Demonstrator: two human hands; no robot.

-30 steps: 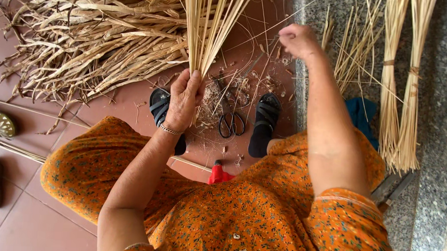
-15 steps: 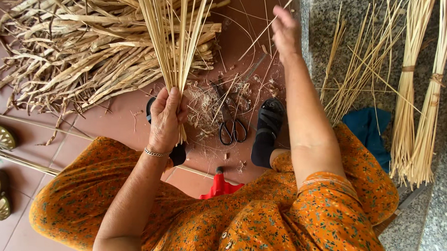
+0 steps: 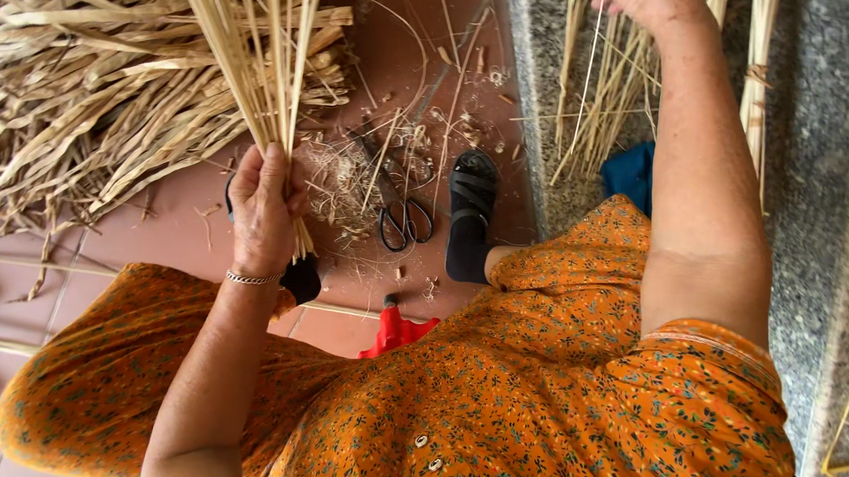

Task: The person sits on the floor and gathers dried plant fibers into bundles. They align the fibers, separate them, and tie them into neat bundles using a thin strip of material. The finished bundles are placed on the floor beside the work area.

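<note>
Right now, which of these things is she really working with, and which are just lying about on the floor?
In use:
- bundle of reeds, gripped in the left hand
- loose stalks on the stone step, under the right hand

Lying about:
- scissors on the tiles
- heap of dry leaves
- trimmings
- blue cloth
- red object

Orange dress (image 3: pixel 551 384) with a tiny floral print, pale tan straw (image 3: pixel 118 115), black sandals (image 3: pixel 470 212), reddish-brown tiles (image 3: pixel 161 229), speckled grey step (image 3: pixel 812 186).
</note>
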